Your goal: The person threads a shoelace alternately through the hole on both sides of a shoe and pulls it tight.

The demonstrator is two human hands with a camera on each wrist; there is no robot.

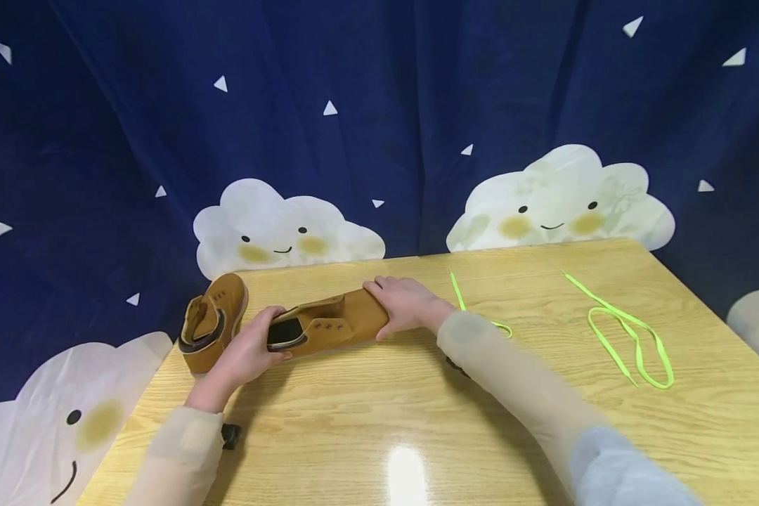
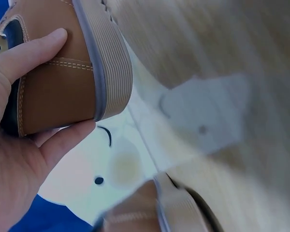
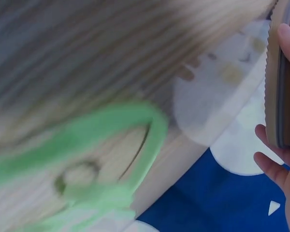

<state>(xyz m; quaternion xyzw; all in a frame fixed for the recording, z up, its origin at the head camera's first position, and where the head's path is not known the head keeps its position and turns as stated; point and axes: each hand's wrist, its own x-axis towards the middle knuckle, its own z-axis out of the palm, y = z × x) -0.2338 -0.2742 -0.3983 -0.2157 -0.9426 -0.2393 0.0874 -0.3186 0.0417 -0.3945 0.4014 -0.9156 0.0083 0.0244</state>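
Both hands hold a brown lace-up shoe [image 1: 354,320] over the table, its toe pointing right and its row of eyelets bare of lace. At the heel end, my left hand [image 1: 253,351] grips the collar, thumb along the side in the left wrist view, where the ribbed sole [image 2: 113,63] shows. My right hand [image 1: 405,302] grips the toe end, fingers over the top and thumb below. A matching brown shoe [image 1: 230,299] stands on the table just left of the left hand, also with bare eyelets.
A neon-green shoelace [image 1: 635,337] lies looped on the table's right side. Another green shoelace [image 1: 457,289] lies partly hidden behind the right forearm. The wooden table [image 1: 354,436] ends at a dark blue curtain [image 1: 386,126] printed with clouds.
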